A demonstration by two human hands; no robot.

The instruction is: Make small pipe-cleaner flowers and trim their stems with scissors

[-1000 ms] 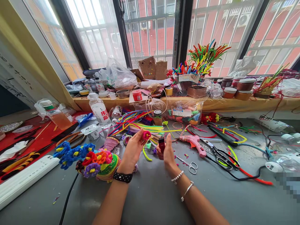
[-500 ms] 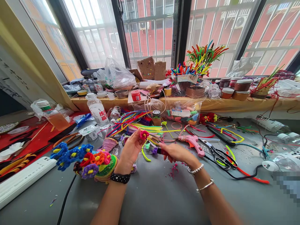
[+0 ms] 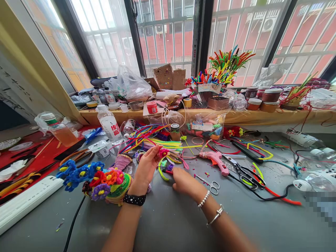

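Note:
My left hand pinches a small pink fuzzy flower by its underside, petals facing right. My right hand is closed around a slim tool with a red and black handle; its kind is hard to make out. The two hands are apart. Just beyond them lies a heap of coloured pipe cleaners, with a small purple flower by the right fingers. Small scissors rest to the right of my right hand. Left of my left wrist sits a bunch of blue, red, orange and purple fuzzy flowers.
A pink glue gun and large black-handled scissors lie on the right. A white power strip runs along the left. Bottles, jars and bags line the back, below a window. Pink scraps dot the grey table.
My right hand has moved left and slightly down with the tool, closer to my left hand, uncovering the small scissors. The pink flower has shifted slightly right and turned.

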